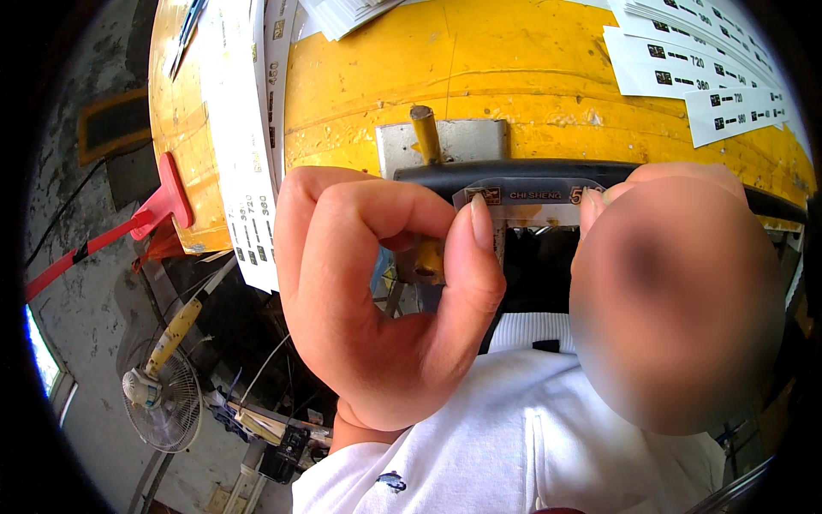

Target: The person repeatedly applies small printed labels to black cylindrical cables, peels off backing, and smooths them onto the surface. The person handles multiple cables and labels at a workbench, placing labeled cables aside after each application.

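Note:
A small clear strip [533,194] with dark and gold printing is stretched between my two hands. My left hand [377,368] pinches its left end between thumb and bent forefinger. At the other end, the fingertips of my right hand [676,300] grip the strip; most of that hand is smeared by blur. Directly behind the strip runs a black bar [428,174] along the near edge of the yellow table [368,94]. Whether strip and bar touch, I cannot tell. A yellowed peg [425,133] stands on a metal plate [486,141] just beyond the bar.
Long printed white sheets [244,154] hang over the table's left side. More printed sheets [659,68] lie at the far right, and a stack of white paper [351,13] at the back. Tweezers [185,38] lie far left. A red-handled tool [163,206] and a fan [167,403] are on the left.

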Motion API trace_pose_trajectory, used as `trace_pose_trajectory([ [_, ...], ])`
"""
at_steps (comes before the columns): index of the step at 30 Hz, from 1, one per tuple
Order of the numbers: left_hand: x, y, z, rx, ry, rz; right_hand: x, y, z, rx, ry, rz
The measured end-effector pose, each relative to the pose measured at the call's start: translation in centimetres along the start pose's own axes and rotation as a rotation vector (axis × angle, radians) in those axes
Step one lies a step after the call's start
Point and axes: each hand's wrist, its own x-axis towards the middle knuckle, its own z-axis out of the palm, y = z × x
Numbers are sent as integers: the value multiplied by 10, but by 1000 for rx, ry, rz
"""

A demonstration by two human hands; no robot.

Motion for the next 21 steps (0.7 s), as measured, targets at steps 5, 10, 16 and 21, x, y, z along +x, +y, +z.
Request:
trace_pose_trajectory([
  [5,-8,-3,-2,22,33,-2,0,2,6,382,56,-70],
  [10,-6,1,-2,27,33,-30,-4,16,-3,288,-11,-102],
  [16,-6,0,-2,19,29,-42,-4,3,24,447,243,-116],
  [21,-7,-1,-2,9,34,-38,2,4,11,402,122,-134],
])
